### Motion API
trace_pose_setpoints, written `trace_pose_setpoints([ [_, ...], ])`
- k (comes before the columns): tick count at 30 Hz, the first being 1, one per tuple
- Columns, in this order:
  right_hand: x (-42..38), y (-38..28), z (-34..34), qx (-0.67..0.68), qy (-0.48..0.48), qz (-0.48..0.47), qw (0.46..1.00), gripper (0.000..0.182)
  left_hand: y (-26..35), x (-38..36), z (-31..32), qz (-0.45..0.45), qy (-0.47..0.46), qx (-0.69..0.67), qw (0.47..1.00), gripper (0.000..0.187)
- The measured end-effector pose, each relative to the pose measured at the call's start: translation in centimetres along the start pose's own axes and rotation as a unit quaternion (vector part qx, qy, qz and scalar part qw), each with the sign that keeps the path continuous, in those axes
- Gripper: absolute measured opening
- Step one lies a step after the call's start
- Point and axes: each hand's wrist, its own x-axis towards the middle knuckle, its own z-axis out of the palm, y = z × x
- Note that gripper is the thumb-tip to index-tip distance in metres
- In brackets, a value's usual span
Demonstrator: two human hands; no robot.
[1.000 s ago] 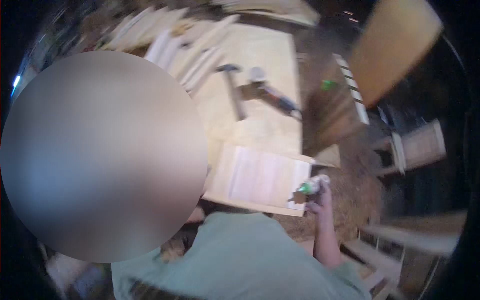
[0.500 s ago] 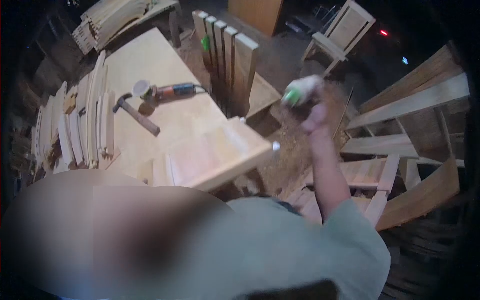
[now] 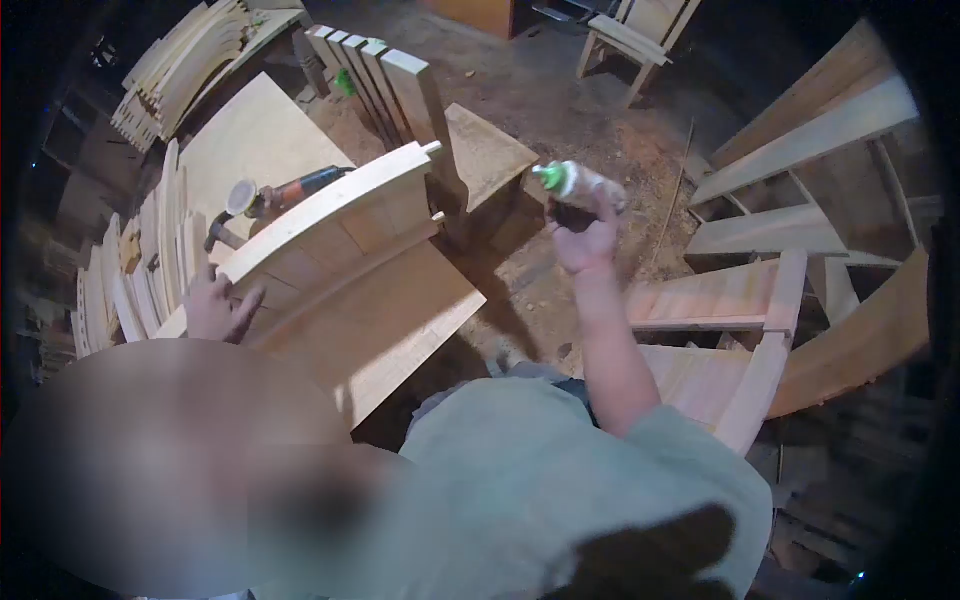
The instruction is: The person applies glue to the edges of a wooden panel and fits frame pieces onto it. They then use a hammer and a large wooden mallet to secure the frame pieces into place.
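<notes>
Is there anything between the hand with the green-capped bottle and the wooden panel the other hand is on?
Nothing visible does. The right hand holds the bottle up over the sawdust floor, to the right of the wooden panel. Only open air lies between them. The left hand rests on the panel's left end.

The pale wooden chair-back panel [image 3: 330,215] now stands tilted up on the workbench, the left hand [image 3: 215,305] newly against it; the right hand [image 3: 583,240] has lowered the green-capped glue bottle [image 3: 578,184].
</notes>
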Motion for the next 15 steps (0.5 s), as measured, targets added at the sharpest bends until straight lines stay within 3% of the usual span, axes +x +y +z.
trace_pose_setpoints([
  [1,0.4,0.6,-0.5,0.003,-0.001,-0.002,1.000,0.048,0.6,1.3,0.6,-0.023,0.025,0.020,0.999,0.037],
  [2,0.7,1.3,-1.0,0.006,0.014,0.002,1.000,0.048,0.1,2.9,1.5,-0.114,0.006,0.003,0.993,0.052],
  [5,0.6,3.3,-0.8,0.015,0.034,0.018,0.999,0.043,-1.3,4.9,3.5,-0.148,0.032,-0.002,0.988,0.061],
  [8,1.4,5.3,-0.4,-0.056,-0.005,-0.014,0.998,0.038,-1.5,5.5,3.7,-0.193,0.077,-0.013,0.978,0.063],
  [9,1.2,5.8,0.6,-0.122,-0.024,-0.064,0.990,0.037,-2.6,5.8,4.5,-0.199,0.076,-0.010,0.977,0.063],
  [11,1.6,6.8,2.0,-0.188,-0.047,-0.111,0.975,0.037,-5.1,6.1,6.3,-0.111,0.110,0.089,0.984,0.045],
  [12,2.6,7.4,2.6,-0.218,-0.100,-0.161,0.957,0.036,-4.3,6.0,5.4,-0.087,0.083,0.137,0.983,0.024],
  [13,2.9,7.8,3.7,-0.248,-0.152,-0.208,0.934,0.034,-4.6,6.0,5.0,-0.092,0.081,0.139,0.983,0.024],
  [15,3.5,7.8,5.4,-0.337,-0.193,-0.252,0.886,0.020,-5.2,6.3,5.3,0.001,0.092,0.236,0.967,0.008],
])
